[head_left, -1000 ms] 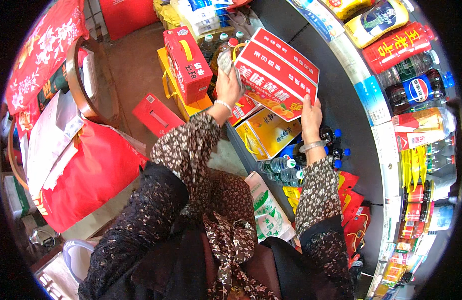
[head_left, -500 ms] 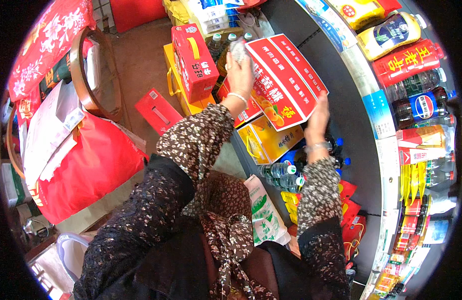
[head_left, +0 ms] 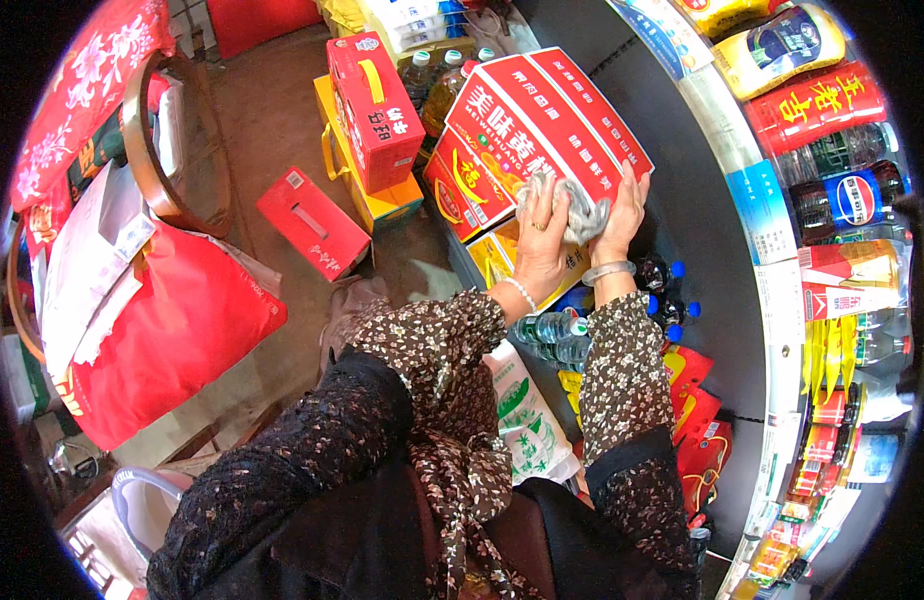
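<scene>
Fingers (head_left: 560,208) of the left hand (head_left: 538,245) bunch together on a crumpled grey-white cloth (head_left: 588,214), pressed to a red-and-white carton (head_left: 542,112); the right hand (head_left: 619,230) is at that carton's lower right corner, and whether it clamps, can't tell! Biggest, the dark counter (head_left: 717,310) curving past on the right. Next that carton, tilted, just above a yellow box (head_left: 494,262). Left of it, a red box (head_left: 377,110) with a yellow handle! Smaller, blue-capped dark bottles (head_left: 672,300) beside the right wrist; smallest, a pale bangle (head_left: 610,270).
</scene>
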A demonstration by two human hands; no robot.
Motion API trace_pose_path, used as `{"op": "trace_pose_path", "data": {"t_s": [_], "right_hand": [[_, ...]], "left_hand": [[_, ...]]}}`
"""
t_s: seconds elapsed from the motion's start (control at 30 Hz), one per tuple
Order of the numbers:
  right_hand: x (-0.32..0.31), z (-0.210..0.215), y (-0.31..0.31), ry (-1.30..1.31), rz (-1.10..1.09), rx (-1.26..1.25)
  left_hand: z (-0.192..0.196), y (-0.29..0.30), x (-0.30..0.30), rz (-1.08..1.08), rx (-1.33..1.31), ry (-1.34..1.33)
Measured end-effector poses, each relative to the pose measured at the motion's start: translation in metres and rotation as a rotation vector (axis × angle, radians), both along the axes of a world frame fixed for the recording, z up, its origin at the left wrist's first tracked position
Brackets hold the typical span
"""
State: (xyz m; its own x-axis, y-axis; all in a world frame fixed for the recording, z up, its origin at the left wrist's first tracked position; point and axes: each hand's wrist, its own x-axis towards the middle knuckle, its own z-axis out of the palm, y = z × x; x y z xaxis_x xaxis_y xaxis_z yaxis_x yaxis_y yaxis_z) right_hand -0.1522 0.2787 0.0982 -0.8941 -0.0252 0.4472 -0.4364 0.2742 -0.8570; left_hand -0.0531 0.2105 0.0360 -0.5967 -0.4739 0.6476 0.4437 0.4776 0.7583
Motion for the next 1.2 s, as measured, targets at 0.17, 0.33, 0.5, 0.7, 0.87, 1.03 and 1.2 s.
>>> {"op": "trace_pose_path", "data": {"t_s": [0.17, 0.33, 0.5, 0.7, 0.87, 1.03, 1.2], "right_hand": [[-0.003, 0.000, 0.003, -0.035, 0.009, -0.006], [-0.001, 0.001, 0.001, -0.087, 0.014, -0.048], [0.001, 0.002, -0.001, -0.087, 0.014, -0.100], [0.001, 0.001, -0.002, -0.043, 0.012, -0.093], [0.000, 0.001, -0.001, -0.046, -0.017, -0.058], [-0.004, -0.001, 0.001, -0.025, -0.039, 0.010], [-0.008, -0.004, 0.003, 0.067, -0.077, 0.144]], "left_hand": [[-0.026, -0.019, 0.019, -0.151, 0.269, 0.013], [-0.003, -0.094, -0.014, -0.226, 1.356, 0.154], [0.013, -0.148, -0.073, -0.024, 1.217, -0.035], [-0.017, -0.115, -0.078, -0.164, 1.140, -0.037], [-0.025, -0.044, -0.055, -0.059, 0.967, -0.161], [-0.003, 0.010, -0.038, 0.072, 1.096, -0.185], [0.015, 0.018, -0.021, -0.181, 1.553, -0.371]]}}
